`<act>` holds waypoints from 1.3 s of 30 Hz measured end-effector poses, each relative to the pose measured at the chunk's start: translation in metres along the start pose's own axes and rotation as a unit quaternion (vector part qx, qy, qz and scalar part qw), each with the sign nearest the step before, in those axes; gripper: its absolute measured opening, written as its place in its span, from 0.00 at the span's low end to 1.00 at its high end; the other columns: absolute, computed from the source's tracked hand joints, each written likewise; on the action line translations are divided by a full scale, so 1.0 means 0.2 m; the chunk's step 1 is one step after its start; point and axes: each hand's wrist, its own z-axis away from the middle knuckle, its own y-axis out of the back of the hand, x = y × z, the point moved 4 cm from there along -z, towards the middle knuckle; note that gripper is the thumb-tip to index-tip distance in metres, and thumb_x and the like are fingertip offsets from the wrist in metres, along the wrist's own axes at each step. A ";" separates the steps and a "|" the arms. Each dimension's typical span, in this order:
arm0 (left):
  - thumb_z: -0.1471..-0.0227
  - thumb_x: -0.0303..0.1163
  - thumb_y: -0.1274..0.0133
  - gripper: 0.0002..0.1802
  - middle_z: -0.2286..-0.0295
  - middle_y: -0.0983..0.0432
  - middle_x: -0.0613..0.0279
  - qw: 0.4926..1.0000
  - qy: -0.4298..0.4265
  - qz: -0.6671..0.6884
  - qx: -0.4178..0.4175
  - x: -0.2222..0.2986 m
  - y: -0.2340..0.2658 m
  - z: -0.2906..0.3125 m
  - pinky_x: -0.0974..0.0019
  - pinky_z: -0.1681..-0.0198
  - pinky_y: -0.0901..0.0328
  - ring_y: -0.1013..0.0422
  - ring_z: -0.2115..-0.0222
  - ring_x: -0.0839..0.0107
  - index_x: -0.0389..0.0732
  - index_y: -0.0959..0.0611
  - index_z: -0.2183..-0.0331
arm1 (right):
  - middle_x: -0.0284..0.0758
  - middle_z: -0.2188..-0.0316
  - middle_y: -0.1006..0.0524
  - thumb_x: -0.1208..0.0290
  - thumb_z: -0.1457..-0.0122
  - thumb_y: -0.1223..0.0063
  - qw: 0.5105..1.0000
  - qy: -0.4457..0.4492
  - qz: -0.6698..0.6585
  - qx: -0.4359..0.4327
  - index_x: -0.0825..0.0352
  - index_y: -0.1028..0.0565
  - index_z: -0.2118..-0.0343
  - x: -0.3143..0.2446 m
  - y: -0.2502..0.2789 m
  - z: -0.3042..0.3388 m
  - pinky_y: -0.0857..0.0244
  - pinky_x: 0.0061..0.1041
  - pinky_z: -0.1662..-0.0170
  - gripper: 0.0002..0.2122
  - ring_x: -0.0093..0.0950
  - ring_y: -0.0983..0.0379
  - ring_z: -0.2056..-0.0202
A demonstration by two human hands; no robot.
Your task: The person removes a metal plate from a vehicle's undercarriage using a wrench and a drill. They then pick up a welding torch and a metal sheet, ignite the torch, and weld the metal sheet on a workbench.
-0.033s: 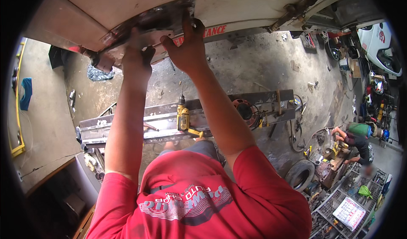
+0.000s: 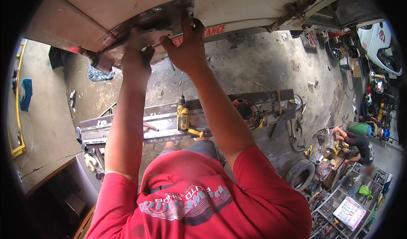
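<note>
Both my arms reach up to the pale vehicle body (image 2: pixel 140 1) at the top, where a dark, scraped patch (image 2: pixel 157 16) shows bare metal. My left hand (image 2: pixel 136 57), slightly blurred, grips the lower edge of a light metal piece (image 2: pixel 157 38) below that patch, one finger pointing up over it. Close beside it, my right hand (image 2: pixel 186 50) has thumb and fingers apart. Its index finger stretches up onto the dark patch, and its thumb lies by the metal piece's right end. What my hidden fingertips touch cannot be seen.
A yellow cordless drill (image 2: pixel 183 118) lies on a long metal bench (image 2: pixel 157 111) below my arms, with a reddish corded tool (image 2: pixel 245 111) to its right. A tire (image 2: pixel 300 174) lies lower right. Beyond it a person (image 2: pixel 361 148) bends near a metal rack (image 2: pixel 328 205).
</note>
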 end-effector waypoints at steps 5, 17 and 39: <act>0.31 0.26 0.49 0.30 0.57 0.25 0.58 1.000 0.017 -0.003 0.023 -0.01 0.00 0.01 0.67 0.50 0.27 0.27 0.57 0.69 0.43 0.36 0.31 | 0.66 0.37 0.47 0.60 0.49 0.29 1.000 0.009 0.001 -0.006 0.61 0.51 0.25 0.00 0.01 0.00 0.27 0.48 0.45 0.52 0.65 0.32 0.43; 0.44 0.16 0.38 0.47 0.61 0.21 0.55 0.985 -0.111 -0.129 0.036 0.13 -0.03 0.02 0.61 0.52 0.26 0.24 0.56 0.66 0.40 0.42 0.29 | 0.63 0.39 0.41 0.56 0.48 0.29 1.000 -0.008 0.001 -0.018 0.61 0.48 0.25 0.00 0.04 -0.01 0.29 0.46 0.43 0.50 0.60 0.34 0.41; 0.48 0.43 0.27 0.29 0.58 0.20 0.59 0.838 0.362 0.316 0.259 0.13 -0.05 0.04 0.65 0.63 0.23 0.21 0.66 0.68 0.39 0.20 0.51 | 0.57 0.42 0.38 0.67 0.46 0.31 0.989 0.030 0.136 0.046 0.56 0.45 0.25 0.00 -0.06 0.00 0.25 0.45 0.49 0.46 0.53 0.28 0.46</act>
